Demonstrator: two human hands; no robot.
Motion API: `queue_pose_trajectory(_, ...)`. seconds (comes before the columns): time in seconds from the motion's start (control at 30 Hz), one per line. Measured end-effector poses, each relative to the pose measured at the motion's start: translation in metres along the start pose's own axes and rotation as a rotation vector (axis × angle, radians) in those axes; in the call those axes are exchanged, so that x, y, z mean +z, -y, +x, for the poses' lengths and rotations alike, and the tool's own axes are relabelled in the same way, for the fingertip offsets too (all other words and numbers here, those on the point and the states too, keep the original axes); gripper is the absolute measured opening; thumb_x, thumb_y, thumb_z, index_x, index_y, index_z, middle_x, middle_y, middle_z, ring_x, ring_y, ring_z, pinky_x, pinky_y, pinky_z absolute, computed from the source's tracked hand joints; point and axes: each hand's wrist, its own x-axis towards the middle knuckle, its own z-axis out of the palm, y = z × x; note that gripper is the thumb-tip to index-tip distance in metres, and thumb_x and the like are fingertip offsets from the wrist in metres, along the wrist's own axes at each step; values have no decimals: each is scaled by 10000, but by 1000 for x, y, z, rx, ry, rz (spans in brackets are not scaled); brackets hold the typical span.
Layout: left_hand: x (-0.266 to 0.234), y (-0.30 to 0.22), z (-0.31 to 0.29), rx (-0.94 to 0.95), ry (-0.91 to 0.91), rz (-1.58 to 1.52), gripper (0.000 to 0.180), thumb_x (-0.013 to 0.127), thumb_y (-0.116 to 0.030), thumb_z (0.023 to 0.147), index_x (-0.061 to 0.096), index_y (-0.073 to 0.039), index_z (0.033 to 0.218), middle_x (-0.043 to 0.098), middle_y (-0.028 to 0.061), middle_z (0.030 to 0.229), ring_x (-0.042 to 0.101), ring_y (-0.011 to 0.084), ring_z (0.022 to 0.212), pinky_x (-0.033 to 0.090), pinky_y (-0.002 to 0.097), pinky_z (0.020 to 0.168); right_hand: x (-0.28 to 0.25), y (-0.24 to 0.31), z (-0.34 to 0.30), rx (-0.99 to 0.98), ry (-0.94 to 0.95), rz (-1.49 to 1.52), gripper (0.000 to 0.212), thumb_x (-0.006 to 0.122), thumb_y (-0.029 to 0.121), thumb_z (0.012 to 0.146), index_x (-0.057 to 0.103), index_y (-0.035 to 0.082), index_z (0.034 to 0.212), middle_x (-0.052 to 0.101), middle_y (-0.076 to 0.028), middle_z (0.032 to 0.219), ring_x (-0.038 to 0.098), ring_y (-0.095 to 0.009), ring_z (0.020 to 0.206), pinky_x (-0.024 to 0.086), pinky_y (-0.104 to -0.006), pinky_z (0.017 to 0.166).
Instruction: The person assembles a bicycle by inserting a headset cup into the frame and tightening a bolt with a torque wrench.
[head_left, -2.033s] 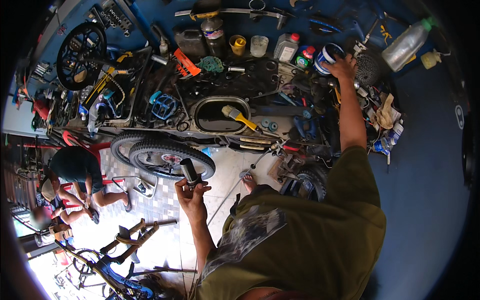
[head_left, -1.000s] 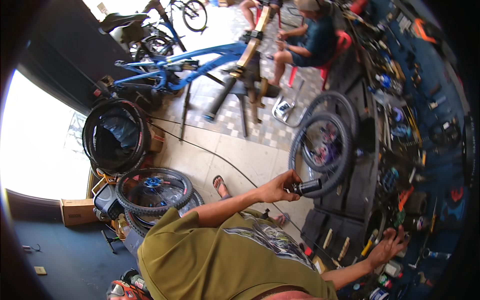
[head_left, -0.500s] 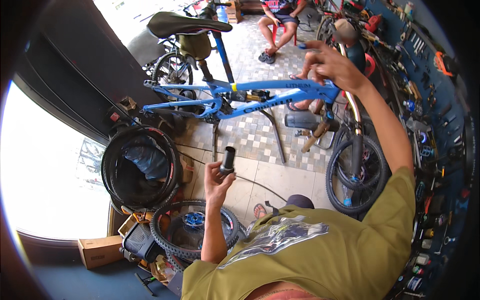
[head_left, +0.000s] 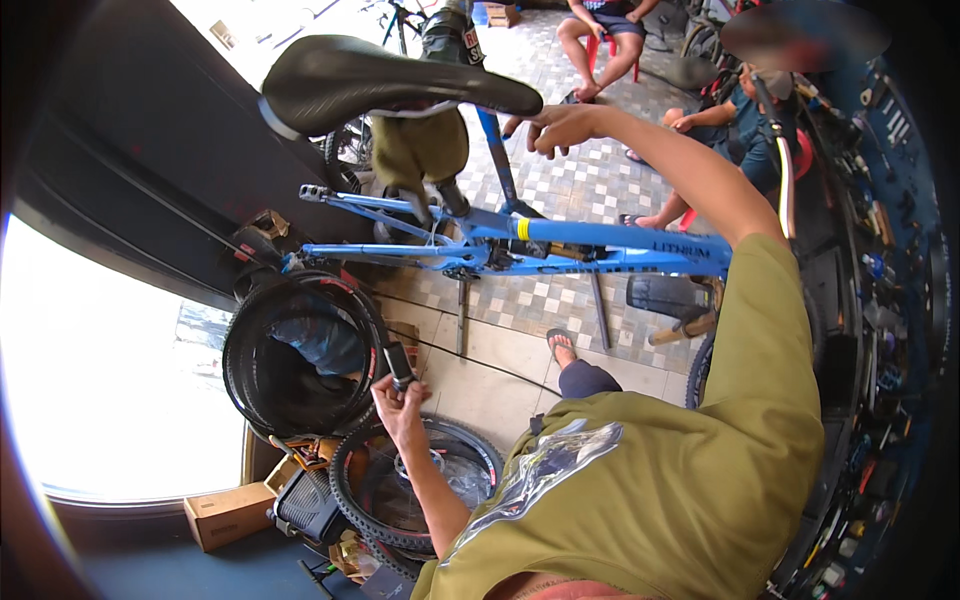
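A person's left hand (head_left: 400, 400) is gripping a small black cylinder (head_left: 398, 362), upright below the blue bike frame (head_left: 600, 245), while the right hand (head_left: 555, 125), fingers seemingly loosely curled, is reaching beside the saddle (head_left: 380, 80).

Stacked black tyres (head_left: 300, 350), spoked wheel (head_left: 420, 490) on floor, cardboard box (head_left: 228, 514), seated person (head_left: 610, 20)

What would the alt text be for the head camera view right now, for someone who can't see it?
A person in an olive shirt reaches their right hand to the rear of a black saddle on a blue bicycle frame, while their left hand holds a small black cylindrical part. Tyres and a wheel lie on the tiled floor below.
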Motion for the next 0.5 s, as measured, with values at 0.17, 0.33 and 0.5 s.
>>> queue_pose_trajectory(0.17,54,3,140,99,-48,227,399,751,-163,900,497,-30,1178,653,101,1058,662,161,829,549,281,711,14,-98,106,-186,89,25,621,616,135,784,504,125,1394,644,-100,998,638,-221,850,526,-366,743)
queue_pose_trajectory(0.33,107,-2,261,286,-54,527,412,756,-146,898,483,-20,1180,623,92,1049,614,128,861,503,254,762,75,-141,153,-340,67,-318,610,584,131,816,490,242,1408,605,-141,1109,650,-331,1019,522,-434,865)
queue_pose_trajectory(0.5,170,17,314,284,4,675,427,766,-120,902,467,-25,1193,596,57,1023,579,90,875,484,240,771,162,-197,184,-272,145,-323,688,559,109,849,416,331,1484,558,-133,1201,660,-348,1025,546,-467,834)
